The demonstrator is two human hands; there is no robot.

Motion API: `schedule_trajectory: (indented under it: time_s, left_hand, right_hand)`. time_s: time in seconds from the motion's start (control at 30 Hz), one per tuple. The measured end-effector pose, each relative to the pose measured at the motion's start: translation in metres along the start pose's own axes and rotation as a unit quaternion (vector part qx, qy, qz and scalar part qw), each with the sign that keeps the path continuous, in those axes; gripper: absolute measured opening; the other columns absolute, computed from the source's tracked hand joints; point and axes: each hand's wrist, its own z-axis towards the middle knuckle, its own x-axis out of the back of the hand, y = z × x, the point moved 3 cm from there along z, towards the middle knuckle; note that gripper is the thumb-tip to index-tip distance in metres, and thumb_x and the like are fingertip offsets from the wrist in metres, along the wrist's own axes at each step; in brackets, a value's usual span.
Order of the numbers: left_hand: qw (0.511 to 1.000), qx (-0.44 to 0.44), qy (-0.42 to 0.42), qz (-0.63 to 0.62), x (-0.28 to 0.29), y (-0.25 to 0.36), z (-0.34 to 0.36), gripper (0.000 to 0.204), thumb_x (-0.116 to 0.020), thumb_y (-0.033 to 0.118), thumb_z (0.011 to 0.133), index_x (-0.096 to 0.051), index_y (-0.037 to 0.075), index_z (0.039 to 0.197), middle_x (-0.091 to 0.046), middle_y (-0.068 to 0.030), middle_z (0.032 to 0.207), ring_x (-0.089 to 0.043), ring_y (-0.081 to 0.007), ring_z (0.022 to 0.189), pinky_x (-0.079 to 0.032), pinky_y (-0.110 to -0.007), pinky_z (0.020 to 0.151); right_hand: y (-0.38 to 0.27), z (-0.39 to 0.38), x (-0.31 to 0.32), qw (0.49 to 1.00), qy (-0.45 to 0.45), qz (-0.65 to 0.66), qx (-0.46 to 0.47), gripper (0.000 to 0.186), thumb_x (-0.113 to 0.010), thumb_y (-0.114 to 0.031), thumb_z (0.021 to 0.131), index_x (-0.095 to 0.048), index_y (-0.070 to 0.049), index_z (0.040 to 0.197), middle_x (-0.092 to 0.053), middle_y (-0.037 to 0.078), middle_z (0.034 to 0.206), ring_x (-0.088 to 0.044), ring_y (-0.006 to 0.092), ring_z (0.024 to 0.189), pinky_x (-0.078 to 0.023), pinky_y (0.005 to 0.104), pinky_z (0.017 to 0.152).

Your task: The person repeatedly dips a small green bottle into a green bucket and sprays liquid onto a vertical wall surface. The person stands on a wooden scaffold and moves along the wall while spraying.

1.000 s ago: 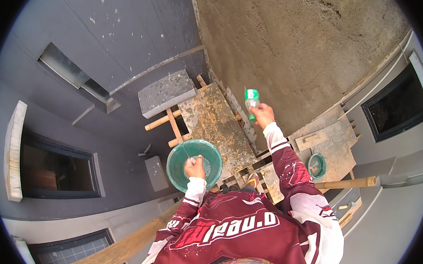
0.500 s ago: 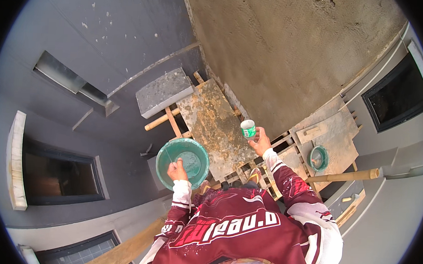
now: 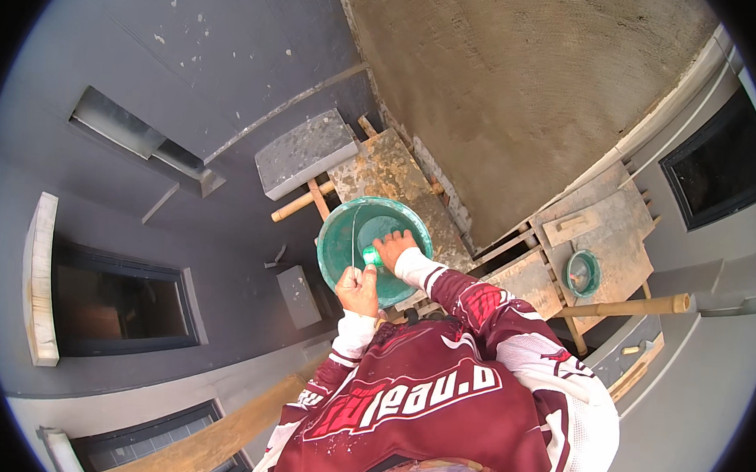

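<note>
A green bucket hangs in front of me, above the stained board. My left hand is closed round its thin wire handle at the near side. Inside the bucket's mouth my right hand grips a small green-and-white can, which lies tilted. Its open end cannot be made out. The bucket's bottom looks wet, and how much is in it is partly hidden by my hands.
A brown plastered wall rises ahead. Right of me, a small green bucket and a plastering float rest on boards, beside a bamboo pole. A grey ledge juts out at left. Gaps show between the boards.
My right hand has brought the can from above the boards on the right down and left into the bucket. The bucket and my left hand have shifted right and up.
</note>
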Motion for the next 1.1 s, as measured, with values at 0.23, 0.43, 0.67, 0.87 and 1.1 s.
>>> schedule_trajectory:
  time_s: [0.23, 0.43, 0.67, 0.87, 1.1]
  left_hand:
    - [0.993, -0.061, -0.105, 0.010, -0.021, 0.034, -0.014, 0.040, -0.064, 0.008, 0.080, -0.031, 0.005, 0.059, -0.027, 0.0030, 0.053, -0.024, -0.0060, 0.054, -0.023, -0.026, 0.045]
    - [0.982, -0.010, -0.180, -0.052, -0.036, 0.046, -0.030, 0.041, -0.064, 0.010, 0.080, -0.030, 0.008, 0.058, -0.028, 0.0048, 0.055, -0.024, -0.0054, 0.054, -0.023, -0.025, 0.045]
    - [0.969, -0.017, -0.247, -0.018, -0.042, 0.040, -0.037, 0.040, -0.066, 0.010, 0.080, -0.032, 0.009, 0.059, -0.030, 0.0055, 0.055, -0.026, -0.0043, 0.054, -0.023, -0.024, 0.045]
    - [0.988, 0.040, -0.130, -0.075, -0.048, -0.007, -0.006, 0.041, -0.065, 0.012, 0.081, -0.032, 0.009, 0.057, -0.032, 0.0060, 0.055, -0.027, -0.0042, 0.054, -0.024, -0.026, 0.045]
    - [0.988, 0.126, -0.026, -0.085, -0.045, -0.091, 0.007, 0.042, -0.064, 0.008, 0.080, -0.030, 0.011, 0.056, -0.031, 0.0074, 0.054, -0.027, -0.0032, 0.052, -0.021, -0.026, 0.044]
  right_hand:
    - [0.038, -0.001, -0.026, 0.993, -0.031, -0.068, -0.092, 0.027, -0.044, -0.020, 0.088, -0.053, -0.011, 0.112, -0.058, 0.015, 0.106, -0.055, 0.0294, 0.098, -0.038, 0.0503, 0.080]
    - [0.049, -0.024, -0.032, 0.973, -0.065, 0.159, -0.157, 0.041, -0.057, -0.015, 0.080, -0.047, -0.008, 0.119, -0.055, 0.018, 0.116, -0.053, 0.0334, 0.111, -0.037, 0.0513, 0.094]
    - [0.060, -0.016, -0.070, 0.920, -0.033, 0.364, -0.144, 0.055, -0.067, -0.007, 0.072, -0.041, -0.006, 0.120, -0.052, 0.021, 0.119, -0.050, 0.0372, 0.113, -0.040, 0.0449, 0.095]
    - [0.057, -0.038, -0.046, 0.887, 0.063, 0.451, -0.081, 0.061, -0.071, -0.010, 0.071, -0.037, -0.005, 0.121, -0.057, 0.021, 0.110, -0.055, 0.0364, 0.106, -0.045, 0.0411, 0.088]
    - [0.091, -0.103, 0.008, 0.789, 0.091, 0.578, -0.188, 0.062, -0.075, -0.018, 0.071, -0.040, 0.001, 0.119, -0.059, 0.015, 0.097, -0.060, 0.0217, 0.086, -0.048, 0.0351, 0.077]
